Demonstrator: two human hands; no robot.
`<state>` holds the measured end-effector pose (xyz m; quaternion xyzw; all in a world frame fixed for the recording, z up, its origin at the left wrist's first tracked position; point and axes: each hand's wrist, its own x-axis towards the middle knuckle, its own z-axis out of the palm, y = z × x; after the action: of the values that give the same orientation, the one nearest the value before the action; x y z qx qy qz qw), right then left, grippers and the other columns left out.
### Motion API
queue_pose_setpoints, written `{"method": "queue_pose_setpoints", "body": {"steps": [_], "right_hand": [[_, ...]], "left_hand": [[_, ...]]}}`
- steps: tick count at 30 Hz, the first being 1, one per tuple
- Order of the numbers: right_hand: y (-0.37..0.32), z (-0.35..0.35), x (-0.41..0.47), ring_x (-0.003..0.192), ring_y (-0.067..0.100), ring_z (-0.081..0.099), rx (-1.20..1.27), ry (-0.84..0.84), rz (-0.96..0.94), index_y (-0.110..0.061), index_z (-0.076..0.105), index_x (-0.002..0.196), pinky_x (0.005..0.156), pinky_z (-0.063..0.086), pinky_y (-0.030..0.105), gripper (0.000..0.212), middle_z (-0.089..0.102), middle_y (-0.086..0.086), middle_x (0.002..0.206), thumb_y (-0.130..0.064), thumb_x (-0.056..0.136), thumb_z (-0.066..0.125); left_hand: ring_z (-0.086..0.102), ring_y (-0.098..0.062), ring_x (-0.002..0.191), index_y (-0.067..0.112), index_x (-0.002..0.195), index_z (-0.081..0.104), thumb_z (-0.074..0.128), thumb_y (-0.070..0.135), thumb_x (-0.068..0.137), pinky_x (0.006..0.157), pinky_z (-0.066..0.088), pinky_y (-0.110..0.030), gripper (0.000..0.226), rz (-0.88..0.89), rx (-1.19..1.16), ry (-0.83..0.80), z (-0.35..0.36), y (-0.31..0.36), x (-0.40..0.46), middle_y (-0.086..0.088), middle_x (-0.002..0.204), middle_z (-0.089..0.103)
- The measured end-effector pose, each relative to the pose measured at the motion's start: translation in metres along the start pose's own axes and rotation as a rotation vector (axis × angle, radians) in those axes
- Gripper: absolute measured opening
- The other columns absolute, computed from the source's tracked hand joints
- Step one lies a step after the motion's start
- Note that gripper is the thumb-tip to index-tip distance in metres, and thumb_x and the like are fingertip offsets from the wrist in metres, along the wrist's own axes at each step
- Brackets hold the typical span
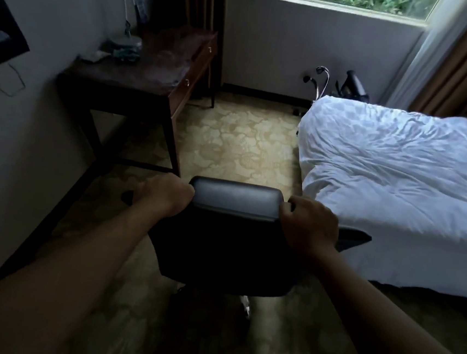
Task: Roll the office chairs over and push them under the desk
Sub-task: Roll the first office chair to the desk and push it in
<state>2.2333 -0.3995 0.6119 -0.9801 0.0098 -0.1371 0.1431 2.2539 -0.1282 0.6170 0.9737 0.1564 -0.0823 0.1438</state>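
A black padded office chair (229, 233) stands right in front of me, seen from behind its backrest. My left hand (165, 196) grips the left top corner of the backrest and my right hand (309, 225) grips the right top corner. Its armrests stick out at both sides and part of the wheeled base shows below the seat. The dark wooden desk (139, 79) with two small drawers stands ahead on the left against the wall. A second office chair (346, 85) lies tipped over far back by the window wall, behind the bed.
A bed with a white duvet (398, 170) fills the right side, close to the chair's right armrest. Patterned carpet (239, 137) runs between desk and bed. Small items sit on the desk's back corner (123, 46). A dark screen (1, 31) hangs on the left wall.
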Motion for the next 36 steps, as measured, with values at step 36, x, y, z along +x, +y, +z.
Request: {"method": "queue_pose_setpoints", "body": {"steps": [36], "right_hand": [[0.062,0.166,0.616,0.054,0.020,0.039,0.150,-0.038,-0.318,-0.021,0.035,0.049,0.049,0.019,0.028,0.030,0.043,-0.003,0.055,-0.033,0.076,0.032]], "left_hand": [[0.062,-0.036,0.089,0.007,0.097,0.068,0.033,0.040,0.077,0.069,0.041,-0.037,0.052,-0.407,-0.072,0.188,-0.032,0.239,0.453,-0.016,0.098,0.067]]}}
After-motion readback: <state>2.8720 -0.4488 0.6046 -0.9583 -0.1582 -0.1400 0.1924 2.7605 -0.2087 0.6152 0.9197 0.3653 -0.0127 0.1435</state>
